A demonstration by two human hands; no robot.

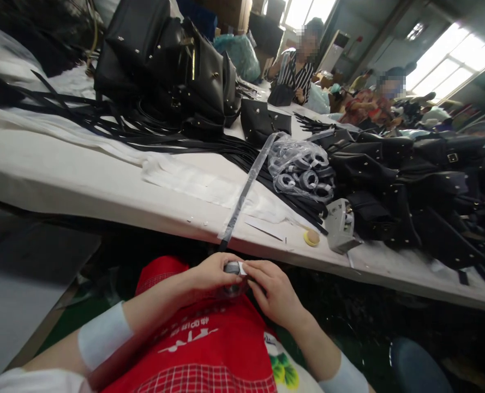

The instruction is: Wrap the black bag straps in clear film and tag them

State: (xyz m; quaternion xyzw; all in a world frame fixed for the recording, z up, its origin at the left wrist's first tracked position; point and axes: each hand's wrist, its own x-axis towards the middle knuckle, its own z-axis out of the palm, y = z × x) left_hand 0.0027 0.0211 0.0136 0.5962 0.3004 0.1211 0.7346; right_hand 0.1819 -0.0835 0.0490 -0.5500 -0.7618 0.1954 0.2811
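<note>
Close to my red apron, both hands meet around a small coiled dark strap (231,267). My left hand (213,271) is closed round the coil from the left. The fingers of my right hand (271,286) press together against a small white strip (242,268) on the coil's right side. A long black strap in a clear plastic sleeve (246,188) lies across the table, its lower end hanging over the edge just above my left hand. Whether this strap joins the coil I cannot tell.
On the white table (82,169) lie a clear bag of coiled straps (301,169), a tape dispenser (341,226) and a yellow disc (311,237). Black handbags (160,71) stand behind long loose straps; more black bags (422,185) pile up at right. A person in stripes (303,71) sits opposite.
</note>
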